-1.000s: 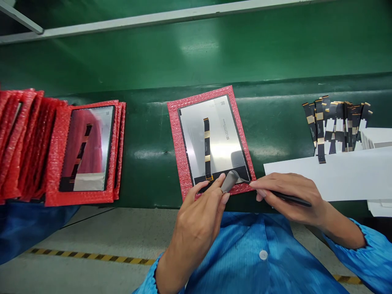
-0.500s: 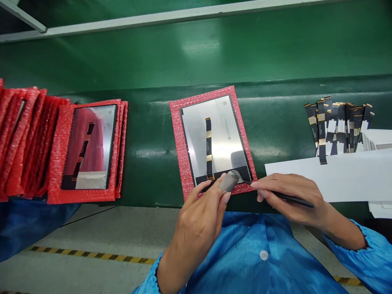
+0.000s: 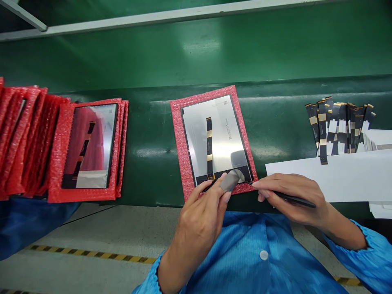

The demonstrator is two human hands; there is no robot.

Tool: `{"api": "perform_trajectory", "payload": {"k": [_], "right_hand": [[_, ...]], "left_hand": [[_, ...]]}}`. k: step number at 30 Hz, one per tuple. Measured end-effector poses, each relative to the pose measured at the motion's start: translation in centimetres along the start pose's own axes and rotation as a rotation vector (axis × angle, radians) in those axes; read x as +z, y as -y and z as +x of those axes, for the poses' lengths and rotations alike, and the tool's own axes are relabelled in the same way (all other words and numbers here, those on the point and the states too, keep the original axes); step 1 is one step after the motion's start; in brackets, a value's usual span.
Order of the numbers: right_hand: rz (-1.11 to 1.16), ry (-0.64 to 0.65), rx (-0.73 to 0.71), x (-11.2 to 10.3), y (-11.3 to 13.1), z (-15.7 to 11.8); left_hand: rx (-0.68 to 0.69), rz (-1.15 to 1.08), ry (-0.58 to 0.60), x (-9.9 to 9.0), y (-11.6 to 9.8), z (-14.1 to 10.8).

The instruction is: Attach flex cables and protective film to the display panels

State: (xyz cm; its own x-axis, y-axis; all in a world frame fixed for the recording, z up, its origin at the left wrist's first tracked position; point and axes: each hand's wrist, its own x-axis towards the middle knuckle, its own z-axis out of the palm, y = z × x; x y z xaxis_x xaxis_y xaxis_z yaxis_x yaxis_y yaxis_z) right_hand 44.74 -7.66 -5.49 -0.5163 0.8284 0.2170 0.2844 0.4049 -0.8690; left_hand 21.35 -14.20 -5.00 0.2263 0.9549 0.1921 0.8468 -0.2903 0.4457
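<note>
Panel point(image 3: 225, 149): silver back up, set askew on a pink bubble sheet point(image 3: 180, 141) at the middle of the green bench point(image 3: 147, 130); the black band along its near edge lies right at the left fingertips, and its near right corner is just beside the right fingertips.
Grey strip point(image 3: 230, 181): curled over the panel's near edge, toward the right corner; its lower left end sits between the left forefinger and thumb, and the rest arches away from them toward the right hand.
Left hand point(image 3: 199, 220): forefinger and thumb pinched narrow on the grey strip; another fingertip reaches over the black band, the remaining fingers being mostly hidden.
Right hand point(image 3: 306, 188): fingers drawn together round a slim black tool point(image 3: 295, 199), its fine tip pointing left to the right side of the grey strip; whether tip and strip touch, I cannot tell.
Ribbon cable point(image 3: 209, 147): black and gold, flat along the left half of the panel, its near end just beyond the left fingertips.
Bench, left: a leaning row of red bubble bags point(image 3: 18, 143), and near it a second panel point(image 3: 104, 130) lying on red wrap, well apart from both hands.
Bench, right: loose ribbon cables point(image 3: 322, 122) in a fan, one overlapping a white sheet point(image 3: 297, 175) beyond the right hand.
</note>
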Motion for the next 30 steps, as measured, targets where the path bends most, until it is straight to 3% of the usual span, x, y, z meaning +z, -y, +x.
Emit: {"api": "perform_trajectory", "payload": {"k": [30], "right_hand": [[-0.012,0.015,-0.046,-0.01,-0.42,-0.44]], "left_hand": [[-0.011,-0.076,-0.013,0.13,0.02,0.0]]}}
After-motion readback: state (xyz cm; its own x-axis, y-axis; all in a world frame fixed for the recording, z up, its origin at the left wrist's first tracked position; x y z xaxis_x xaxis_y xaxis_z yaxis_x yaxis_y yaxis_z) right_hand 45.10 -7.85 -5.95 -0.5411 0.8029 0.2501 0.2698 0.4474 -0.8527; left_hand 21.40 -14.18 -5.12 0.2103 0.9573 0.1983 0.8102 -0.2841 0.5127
